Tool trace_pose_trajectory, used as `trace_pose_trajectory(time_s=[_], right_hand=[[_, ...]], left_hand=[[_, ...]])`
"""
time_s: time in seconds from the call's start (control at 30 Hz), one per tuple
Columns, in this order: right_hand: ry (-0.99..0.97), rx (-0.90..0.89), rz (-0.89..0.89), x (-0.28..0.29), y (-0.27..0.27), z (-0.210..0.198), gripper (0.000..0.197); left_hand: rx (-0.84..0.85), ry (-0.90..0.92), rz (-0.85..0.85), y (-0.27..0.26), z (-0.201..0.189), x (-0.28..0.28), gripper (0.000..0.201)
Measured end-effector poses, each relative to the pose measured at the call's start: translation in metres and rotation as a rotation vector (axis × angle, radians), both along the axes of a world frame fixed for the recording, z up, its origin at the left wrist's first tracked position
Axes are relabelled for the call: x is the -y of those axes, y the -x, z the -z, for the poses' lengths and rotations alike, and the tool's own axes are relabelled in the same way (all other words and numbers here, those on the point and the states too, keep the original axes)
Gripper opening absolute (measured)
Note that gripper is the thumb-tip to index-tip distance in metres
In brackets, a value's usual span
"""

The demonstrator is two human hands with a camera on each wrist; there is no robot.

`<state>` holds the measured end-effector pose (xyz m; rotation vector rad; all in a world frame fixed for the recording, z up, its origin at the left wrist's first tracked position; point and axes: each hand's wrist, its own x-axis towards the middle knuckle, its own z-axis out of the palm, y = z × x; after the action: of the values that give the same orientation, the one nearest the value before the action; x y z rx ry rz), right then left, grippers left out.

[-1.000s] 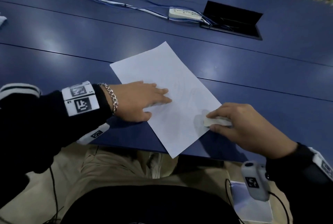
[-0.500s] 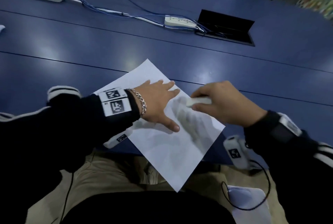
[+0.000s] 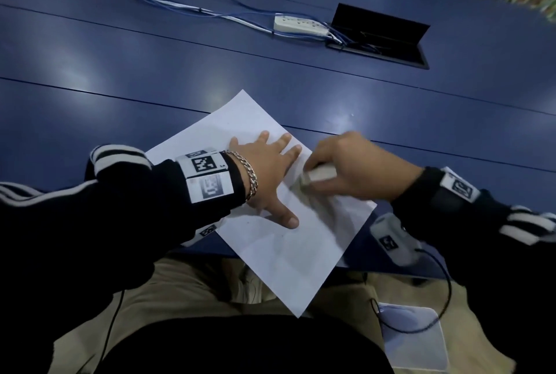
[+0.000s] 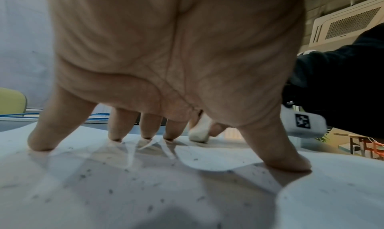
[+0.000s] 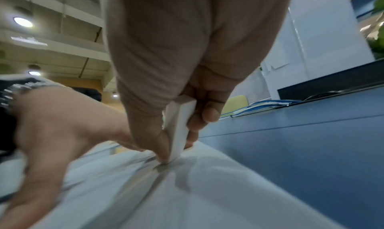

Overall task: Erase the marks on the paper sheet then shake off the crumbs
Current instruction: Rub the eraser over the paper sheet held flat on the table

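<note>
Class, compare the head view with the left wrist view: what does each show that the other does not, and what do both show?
Head view only: the two power strips, the open cable box, and the sheet's near corner overhanging the table.

Left wrist view only: dark crumbs scattered on the paper, and a ceiling vent.

Both: the left hand spread on the paper, and the eraser in the right hand.

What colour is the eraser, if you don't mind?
White; the eraser shows best in the right wrist view.
</note>
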<state>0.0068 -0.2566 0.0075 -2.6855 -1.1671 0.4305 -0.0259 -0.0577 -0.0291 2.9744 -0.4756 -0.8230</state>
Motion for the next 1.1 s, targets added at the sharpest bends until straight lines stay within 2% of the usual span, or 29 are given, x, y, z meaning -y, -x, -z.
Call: trace_pose_trajectory(time_s=[0.13,0.3,0.53,0.63,0.73,0.83,0.97,1.1], right_hand=[[-0.009,0.107,0.065,-0.004,-0.011,0.004,0.028],[0.133,-0.051,-0.109,-0.003,0.025,-0.001,0.043],[-0.009,0.127,0.080,-0.003,-0.023,0.002,0.027],[-0.029,0.098,0.131,0.005,-0.023,0.003,0.023],[-0.065,0.021,0.202,0.018,-0.016,0.002,0.019],[-0.084,0.036,0.194,0.022,-0.007,0.008,0.020],[-0.061,0.056,0.180,0.016,-0.005,0.007,0.020],[-0.026,0.126,0.155,0.004,-0.007,0.010,0.028]], left_hand=[[-0.024,-0.003,-0.008,0.000,-0.001,-0.001,0.152],[-0.023,-0.013,-0.011,0.001,-0.003,0.000,0.155],[-0.032,-0.005,-0.014,0.002,-0.004,-0.001,0.151],[-0.038,-0.012,-0.005,0.000,-0.004,-0.001,0.151],[-0.048,-0.022,0.073,-0.009,-0.010,-0.011,0.151],[-0.067,-0.057,0.112,-0.015,-0.012,-0.018,0.151],[-0.066,-0.017,0.016,-0.003,-0.005,-0.003,0.154],[-0.040,-0.018,-0.016,0.000,0.001,-0.002,0.161]])
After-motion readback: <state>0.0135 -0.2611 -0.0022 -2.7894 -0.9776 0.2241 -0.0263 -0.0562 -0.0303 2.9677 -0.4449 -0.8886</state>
